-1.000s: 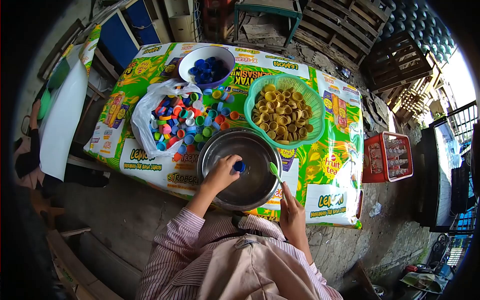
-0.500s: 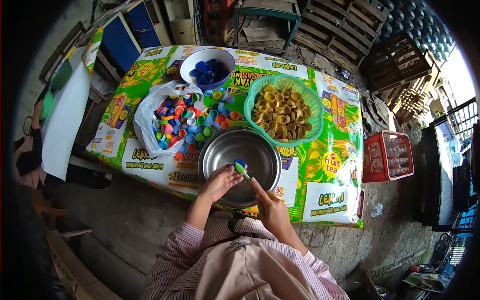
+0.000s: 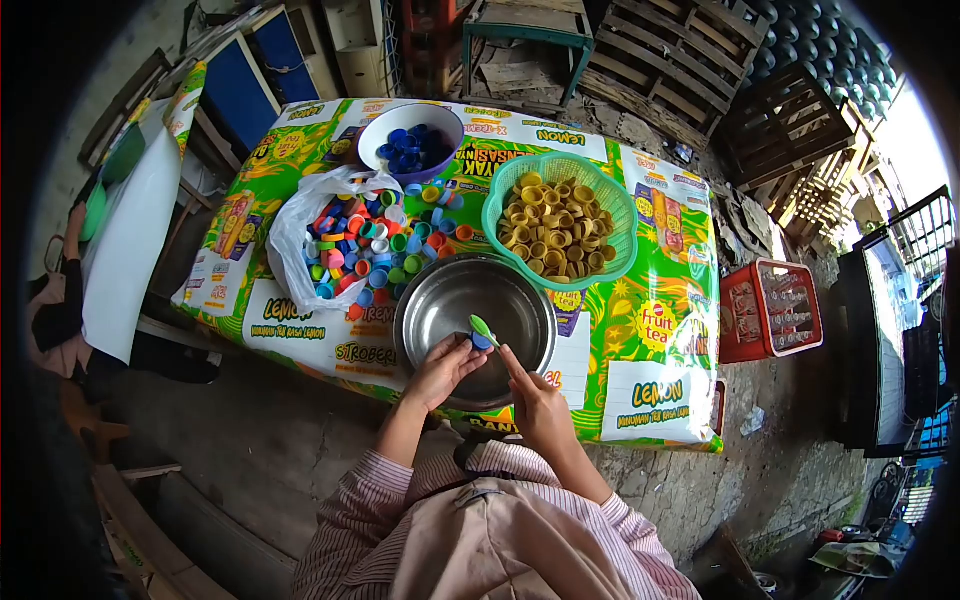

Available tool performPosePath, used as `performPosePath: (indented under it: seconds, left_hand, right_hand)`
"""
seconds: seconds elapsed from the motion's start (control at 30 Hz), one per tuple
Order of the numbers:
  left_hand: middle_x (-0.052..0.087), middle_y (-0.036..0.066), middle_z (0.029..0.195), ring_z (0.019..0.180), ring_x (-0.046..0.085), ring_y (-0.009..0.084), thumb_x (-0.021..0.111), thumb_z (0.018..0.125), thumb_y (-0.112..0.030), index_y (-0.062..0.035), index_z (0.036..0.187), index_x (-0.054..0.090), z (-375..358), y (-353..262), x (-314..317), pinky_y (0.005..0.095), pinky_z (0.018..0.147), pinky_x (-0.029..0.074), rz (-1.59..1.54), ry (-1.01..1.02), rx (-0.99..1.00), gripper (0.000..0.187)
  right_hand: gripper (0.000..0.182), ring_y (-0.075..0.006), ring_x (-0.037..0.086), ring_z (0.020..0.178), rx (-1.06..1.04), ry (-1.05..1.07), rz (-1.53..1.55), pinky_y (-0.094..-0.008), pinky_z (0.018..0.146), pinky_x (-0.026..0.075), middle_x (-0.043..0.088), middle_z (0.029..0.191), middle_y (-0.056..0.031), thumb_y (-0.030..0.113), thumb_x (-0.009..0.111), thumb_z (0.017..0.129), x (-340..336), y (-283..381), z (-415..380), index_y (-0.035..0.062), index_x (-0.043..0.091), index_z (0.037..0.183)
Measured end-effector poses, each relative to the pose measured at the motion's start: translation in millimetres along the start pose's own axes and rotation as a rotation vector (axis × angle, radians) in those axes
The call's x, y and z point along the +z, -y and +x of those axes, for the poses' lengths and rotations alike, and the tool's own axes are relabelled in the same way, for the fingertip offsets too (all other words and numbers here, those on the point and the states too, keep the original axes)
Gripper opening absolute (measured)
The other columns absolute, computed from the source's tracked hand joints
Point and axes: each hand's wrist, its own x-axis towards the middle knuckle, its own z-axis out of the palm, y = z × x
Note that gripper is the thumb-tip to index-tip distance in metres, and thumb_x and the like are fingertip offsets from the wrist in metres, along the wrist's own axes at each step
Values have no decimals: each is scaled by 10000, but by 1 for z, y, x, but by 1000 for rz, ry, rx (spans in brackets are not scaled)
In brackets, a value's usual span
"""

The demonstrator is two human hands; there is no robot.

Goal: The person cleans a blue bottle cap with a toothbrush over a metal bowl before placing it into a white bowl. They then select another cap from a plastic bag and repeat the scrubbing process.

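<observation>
Over the steel bowl [image 3: 440, 300], my left hand [image 3: 443, 374] is closed on a blue bottle cap [image 3: 480, 343], pinched in its fingertips. My right hand [image 3: 542, 408] grips a slim tool [image 3: 483, 329] with a green part and a pale part; its exact kind is too small to make out. The green part lies against or just over the cap. Left of the bowl, a white plastic bag [image 3: 288, 240] spills bottle caps [image 3: 380, 245] of many colours. A green plastic basket [image 3: 630, 240] with yellow caps [image 3: 555, 225] stands behind the bowl to the right.
A white-and-purple bowl [image 3: 375, 125] holding blue caps stands at the back of the table, which has a printed green cover [image 3: 590, 400]. A red crate [image 3: 735, 310] of bottles sits to the right on the floor. Another person's arm [image 3: 73, 240] shows at far left.
The tool's green part has tilted up and now lies over the cap's upper side. Both hands stay above the bowl; the whole view has shifted slightly.
</observation>
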Motion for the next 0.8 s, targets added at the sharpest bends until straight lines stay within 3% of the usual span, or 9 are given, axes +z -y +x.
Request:
performPosePath:
  seconds: [0.23, 0.37, 0.43, 0.63, 0.73, 0.8]
  left_hand:
    - [510, 137, 1224, 1117, 514, 206, 391, 959, -138, -25, 1135, 492, -1, -7, 7, 298, 953, 432, 154, 40, 49, 232]
    - [486, 145, 1259, 1134, 501, 208, 395, 956, -141, -1, 1179, 471, 0, -10, 8, 302, 973, 421, -59, 69, 37, 274]
    - [476, 146, 1272, 1141, 495, 206, 395, 955, -148, 9, 1193, 462, 1, -9, 6, 306, 979, 416, -79, 52, 24, 293]
    - [481, 133, 1272, 1125, 502, 190, 391, 950, -183, 8, 1222, 440, -1, -10, 16, 357, 983, 411, -324, -17, -110, 337]
    - [495, 134, 1253, 1142, 494, 199, 391, 949, -192, 1, 1228, 435, 4, -7, 13, 394, 980, 411, -443, 13, -138, 342]
    - [495, 131, 1253, 1148, 490, 202, 391, 949, -197, -3, 1230, 433, 3, -8, 14, 403, 979, 411, -422, 18, -146, 343]
  right_hand:
    - [539, -348, 556, 564, -17, -94, 59, -448, 516, 426, 538, 670, -164, 71, 480, 872, 1, -7, -3, 226, 344, 1370]
    - [537, -345, 562, 566, -76, -115, 104, -450, 520, 425, 546, 691, -177, 75, 482, 877, 5, -11, -13, 209, 332, 1375]
    - [512, -368, 569, 633, 6, -98, 74, -407, 581, 445, 566, 734, -213, 24, 475, 874, -3, -6, -11, 127, 356, 1361]
    - [511, -381, 572, 645, 54, -59, 76, -422, 589, 442, 574, 772, -224, 25, 465, 878, 6, -5, -9, 121, 342, 1365]
    - [513, -385, 581, 651, -78, -115, 116, -402, 587, 448, 572, 728, -226, 24, 462, 879, 9, -4, -11, 122, 337, 1367]
    - [524, -377, 573, 617, -36, -120, 159, -418, 563, 439, 563, 709, -218, 32, 468, 878, 11, -7, -7, 135, 328, 1373]
